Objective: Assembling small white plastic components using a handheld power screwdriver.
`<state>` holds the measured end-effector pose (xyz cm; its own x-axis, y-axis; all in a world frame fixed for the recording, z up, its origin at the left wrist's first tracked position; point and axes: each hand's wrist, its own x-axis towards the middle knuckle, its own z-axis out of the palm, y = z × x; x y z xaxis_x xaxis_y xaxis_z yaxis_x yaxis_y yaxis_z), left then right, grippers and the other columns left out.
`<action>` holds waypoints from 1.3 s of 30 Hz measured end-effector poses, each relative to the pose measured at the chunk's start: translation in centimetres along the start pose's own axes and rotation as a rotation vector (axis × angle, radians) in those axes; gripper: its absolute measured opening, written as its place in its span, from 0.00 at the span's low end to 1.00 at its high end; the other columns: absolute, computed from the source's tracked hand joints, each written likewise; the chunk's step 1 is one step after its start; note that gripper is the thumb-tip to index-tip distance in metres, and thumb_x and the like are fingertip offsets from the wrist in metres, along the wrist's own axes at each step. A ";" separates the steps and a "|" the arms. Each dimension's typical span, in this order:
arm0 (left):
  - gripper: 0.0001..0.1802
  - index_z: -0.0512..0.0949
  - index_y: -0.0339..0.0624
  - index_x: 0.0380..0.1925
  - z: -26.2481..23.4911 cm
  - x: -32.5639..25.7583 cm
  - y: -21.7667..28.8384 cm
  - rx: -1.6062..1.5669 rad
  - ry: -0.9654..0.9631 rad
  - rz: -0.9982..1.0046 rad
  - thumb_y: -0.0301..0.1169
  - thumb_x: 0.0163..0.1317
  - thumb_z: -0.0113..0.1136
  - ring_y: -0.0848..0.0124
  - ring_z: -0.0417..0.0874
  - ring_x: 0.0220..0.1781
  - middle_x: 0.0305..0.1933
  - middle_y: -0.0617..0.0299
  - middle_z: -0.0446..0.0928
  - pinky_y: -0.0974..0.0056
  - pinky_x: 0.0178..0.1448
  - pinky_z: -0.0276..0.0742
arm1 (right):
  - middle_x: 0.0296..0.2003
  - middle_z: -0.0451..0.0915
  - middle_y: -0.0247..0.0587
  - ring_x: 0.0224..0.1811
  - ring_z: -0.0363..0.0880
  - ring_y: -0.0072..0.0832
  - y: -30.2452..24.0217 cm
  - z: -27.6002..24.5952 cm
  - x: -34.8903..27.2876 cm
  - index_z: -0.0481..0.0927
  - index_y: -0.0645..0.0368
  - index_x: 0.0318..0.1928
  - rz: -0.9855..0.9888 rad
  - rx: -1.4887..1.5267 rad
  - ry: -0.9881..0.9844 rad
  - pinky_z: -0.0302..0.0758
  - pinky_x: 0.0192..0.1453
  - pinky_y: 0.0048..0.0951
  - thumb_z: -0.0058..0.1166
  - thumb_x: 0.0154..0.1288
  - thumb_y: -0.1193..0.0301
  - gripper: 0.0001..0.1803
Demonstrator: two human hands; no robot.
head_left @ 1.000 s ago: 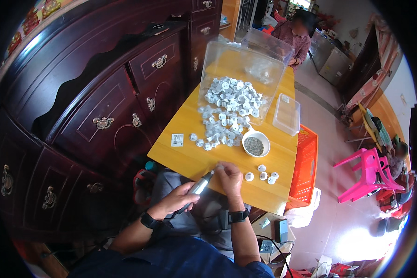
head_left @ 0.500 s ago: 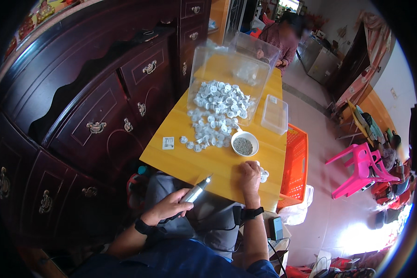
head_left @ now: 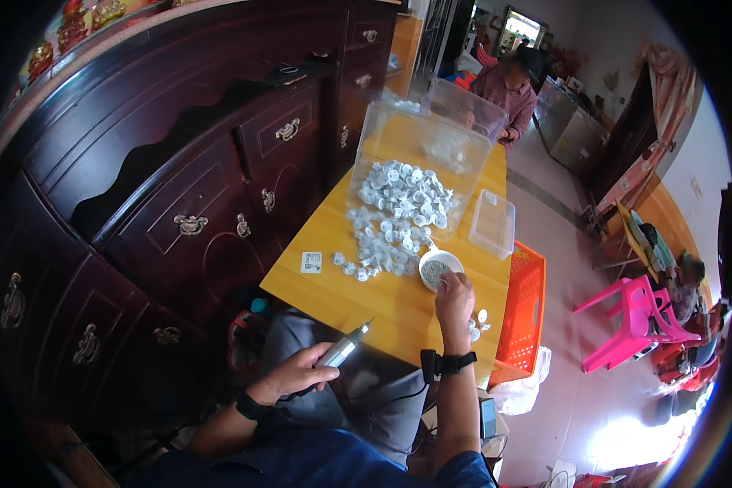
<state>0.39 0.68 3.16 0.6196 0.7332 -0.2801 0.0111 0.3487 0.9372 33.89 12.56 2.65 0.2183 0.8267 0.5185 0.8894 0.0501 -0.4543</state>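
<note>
My left hand (head_left: 299, 373) is wrapped round a silver electric screwdriver (head_left: 343, 348), whose thin bit points up and away over the table's near edge. My right hand (head_left: 455, 298) is at the near rim of a white bowl (head_left: 455, 262) that holds small grey metal bits, like screws (head_left: 434, 273). Its fingers are bent together over the bowl's contents, and their tips are hidden. Several white round plastic pieces (head_left: 481, 315) lie to the right of my right wrist. Beyond the bowl a large heap of similar white pieces (head_left: 407, 191) spills out of a tipped clear plastic bin (head_left: 374, 134).
The yellow table (head_left: 317, 298) bears a small printed card (head_left: 311, 262) and a clear lidless box (head_left: 493, 224). An orange basket (head_left: 519, 342) stands against its right side. Dark drawers (head_left: 163, 195) rise on the left. Another person (head_left: 508, 93) sits at the far end; a pink stool (head_left: 626, 317) stands right.
My right hand has moved from the small group of white pieces up to the bowl. My left hand keeps the screwdriver. The whole view has shifted slightly.
</note>
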 end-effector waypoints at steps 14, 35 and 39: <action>0.28 0.63 0.36 0.66 -1.2 -1.6 -0.5 -0.060 0.027 0.009 0.28 0.69 0.58 0.80 0.74 0.29 0.34 0.66 0.72 0.73 0.34 0.72 | 0.46 0.86 0.47 0.48 0.86 0.41 -0.1 3.5 5.6 0.87 0.54 0.45 0.125 -0.484 -0.537 0.82 0.50 0.40 0.55 0.64 0.60 0.16; 0.29 0.64 0.36 0.66 -1.0 -0.5 -1.3 -0.016 0.049 0.075 0.34 0.69 0.60 0.79 0.74 0.28 0.35 0.66 0.72 0.72 0.33 0.73 | 0.34 0.81 0.32 0.30 0.77 0.19 -7.3 4.5 -7.1 0.82 0.59 0.41 0.764 1.454 -0.393 0.72 0.33 0.17 0.58 0.66 0.77 0.04; 0.32 0.62 0.36 0.68 -1.4 -0.7 -2.1 0.013 0.093 0.068 0.36 0.69 0.60 0.79 0.74 0.28 0.35 0.66 0.72 0.71 0.33 0.74 | 0.34 0.80 0.33 0.32 0.76 0.21 -8.5 5.5 -8.5 0.81 0.60 0.40 0.653 1.602 -0.566 0.74 0.40 0.22 0.57 0.68 0.75 0.03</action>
<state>-1.21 0.24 1.13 0.5436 0.8063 -0.2332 -0.0178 0.2889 0.9572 22.28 8.19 -1.90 -0.1163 0.9842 -0.1339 -0.5495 -0.1760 -0.8168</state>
